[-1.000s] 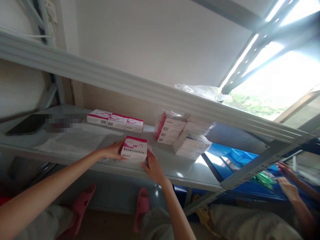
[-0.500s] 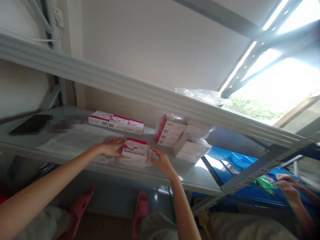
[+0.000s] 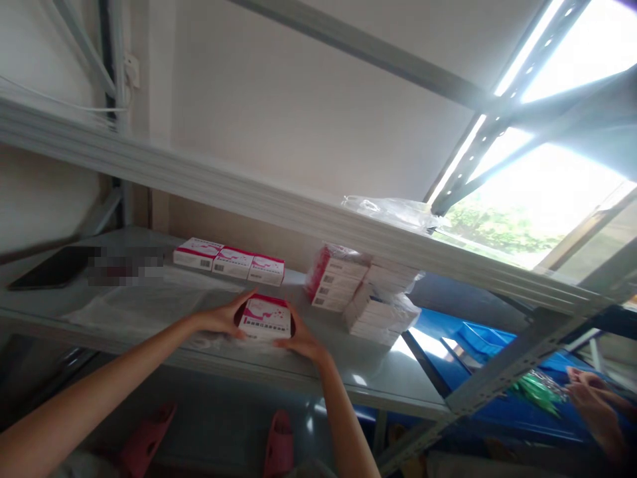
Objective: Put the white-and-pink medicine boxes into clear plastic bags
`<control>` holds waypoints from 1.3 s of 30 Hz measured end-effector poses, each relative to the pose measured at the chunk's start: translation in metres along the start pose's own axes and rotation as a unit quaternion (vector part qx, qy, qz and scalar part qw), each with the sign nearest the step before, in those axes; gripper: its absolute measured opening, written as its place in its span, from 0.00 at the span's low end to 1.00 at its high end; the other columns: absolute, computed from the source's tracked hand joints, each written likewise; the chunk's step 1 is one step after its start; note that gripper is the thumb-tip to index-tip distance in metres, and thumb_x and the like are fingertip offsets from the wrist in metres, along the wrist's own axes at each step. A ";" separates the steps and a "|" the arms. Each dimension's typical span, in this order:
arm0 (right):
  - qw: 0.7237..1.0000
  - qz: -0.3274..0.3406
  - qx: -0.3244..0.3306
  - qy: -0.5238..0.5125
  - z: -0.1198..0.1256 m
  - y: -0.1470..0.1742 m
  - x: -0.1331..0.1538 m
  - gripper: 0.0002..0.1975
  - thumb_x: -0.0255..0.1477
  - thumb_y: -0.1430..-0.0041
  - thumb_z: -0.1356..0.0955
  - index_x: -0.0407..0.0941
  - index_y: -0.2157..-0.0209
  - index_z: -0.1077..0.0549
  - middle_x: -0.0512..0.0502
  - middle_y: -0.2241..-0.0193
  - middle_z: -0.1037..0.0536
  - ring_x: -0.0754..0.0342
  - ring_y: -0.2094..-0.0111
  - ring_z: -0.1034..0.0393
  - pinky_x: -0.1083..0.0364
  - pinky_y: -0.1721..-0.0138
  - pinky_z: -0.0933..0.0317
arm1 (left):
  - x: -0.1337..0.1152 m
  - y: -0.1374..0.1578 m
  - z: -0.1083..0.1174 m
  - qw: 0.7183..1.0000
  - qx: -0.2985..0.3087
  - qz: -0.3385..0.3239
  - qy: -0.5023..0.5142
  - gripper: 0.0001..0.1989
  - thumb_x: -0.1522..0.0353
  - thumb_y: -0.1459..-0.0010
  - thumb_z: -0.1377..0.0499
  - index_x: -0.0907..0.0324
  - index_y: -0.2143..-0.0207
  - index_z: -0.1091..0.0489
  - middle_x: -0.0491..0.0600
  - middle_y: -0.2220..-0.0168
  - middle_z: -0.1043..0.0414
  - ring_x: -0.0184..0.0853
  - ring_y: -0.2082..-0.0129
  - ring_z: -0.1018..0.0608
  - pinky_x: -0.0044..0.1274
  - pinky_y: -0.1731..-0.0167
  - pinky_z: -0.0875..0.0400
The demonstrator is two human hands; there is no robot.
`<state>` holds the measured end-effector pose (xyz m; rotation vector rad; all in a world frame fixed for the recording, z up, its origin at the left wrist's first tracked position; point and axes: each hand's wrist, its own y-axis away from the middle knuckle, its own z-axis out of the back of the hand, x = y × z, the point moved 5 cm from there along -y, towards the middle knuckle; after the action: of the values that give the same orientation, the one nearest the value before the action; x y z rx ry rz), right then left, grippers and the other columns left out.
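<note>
A white-and-pink carton (image 3: 266,317) with printed lettering is near the front edge of the grey shelf. My left hand (image 3: 225,318) clasps its left side, fingers behind and thumb in front. From the right, my right hand (image 3: 302,342) grips the same carton. Thin clear plastic (image 3: 149,302) is spread flat to the left and reaches under my left forearm. Three similar cartons (image 3: 231,261) lie in a row behind. Whether the held carton is a single box or a stack, I cannot tell.
Stacks of plastic-wrapped cartons (image 3: 341,275) stand on the right. A dark flat object (image 3: 54,267) lies far left, beside a blurred patch. The upper shelf beam (image 3: 279,199) crosses above my hands. Another person's hands (image 3: 592,392) work at a blue surface, far right.
My hands have closed in on the carton's two sides; before, the right hand was slightly apart with spread fingers. The camera view has tilted upward a little.
</note>
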<state>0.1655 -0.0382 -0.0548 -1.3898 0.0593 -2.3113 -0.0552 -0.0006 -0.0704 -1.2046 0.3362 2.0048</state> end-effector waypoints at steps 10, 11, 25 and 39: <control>0.996 -0.007 0.011 -0.087 0.000 0.002 0.008 0.53 0.27 0.65 0.22 0.49 0.36 0.45 0.38 0.42 0.33 0.43 0.43 0.36 0.42 0.45 0.39 | -0.009 0.000 0.002 0.994 -0.007 -0.042 -0.101 0.59 0.53 0.61 0.30 0.50 0.32 0.60 0.58 0.32 0.58 0.52 0.33 0.52 0.44 0.37 0.58; 0.998 -0.003 -0.004 -0.065 0.003 0.002 0.009 0.52 0.28 0.65 0.22 0.49 0.37 0.44 0.39 0.41 0.35 0.42 0.42 0.37 0.42 0.45 0.40 | -0.015 0.000 0.005 0.992 -0.012 -0.040 -0.117 0.58 0.53 0.60 0.30 0.49 0.33 0.59 0.58 0.32 0.57 0.53 0.33 0.52 0.45 0.38 0.58; 0.997 0.039 -0.058 -0.028 0.059 -0.011 0.094 0.54 0.34 0.62 0.22 0.51 0.35 0.48 0.43 0.41 0.35 0.46 0.42 0.39 0.46 0.40 0.45 | -0.128 0.004 0.050 0.986 -0.106 -0.131 -0.021 0.51 0.62 0.55 0.30 0.50 0.34 0.54 0.55 0.33 0.53 0.46 0.37 0.41 0.38 0.40 0.44; 0.996 0.084 0.003 -0.033 0.072 -0.135 0.072 0.28 0.27 0.65 0.24 0.50 0.56 0.24 0.47 0.58 0.21 0.47 0.58 0.26 0.52 0.60 0.29 | -0.075 -0.078 0.132 0.984 -0.076 -0.018 -0.161 0.51 0.62 0.62 0.30 0.59 0.37 0.47 0.57 0.40 0.37 0.45 0.42 0.32 0.30 0.46 0.36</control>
<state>0.1510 0.0684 0.0754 -1.4004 0.1420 -2.1262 -0.0632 0.0918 0.0726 -0.9459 0.0019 2.1813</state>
